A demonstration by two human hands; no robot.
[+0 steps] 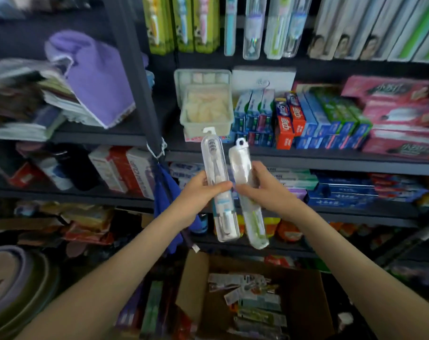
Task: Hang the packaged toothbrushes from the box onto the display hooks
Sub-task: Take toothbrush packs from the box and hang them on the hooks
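Observation:
My left hand (201, 192) grips a clear packaged toothbrush with a blue and white handle (220, 212), held upright in front of the shelves. Close beside it, my right hand (265, 190) grips a second clear pack with a green toothbrush (253, 224), tilted slightly. The two packs nearly touch at mid height. Below my arms stands an open cardboard box (196, 285) with several more toothbrush packs (252, 305) inside. Hung toothbrush packs (252, 25) line the top of the display; the hooks themselves are out of view.
Dark metal shelves (306, 158) hold toothpaste boxes (296, 119) and a pale plastic basket (206, 114). A purple cloth (95, 77) and stacked goods fill the left shelves. A blue item (164, 204) hangs from the upright post. Basins (14, 285) sit at bottom left.

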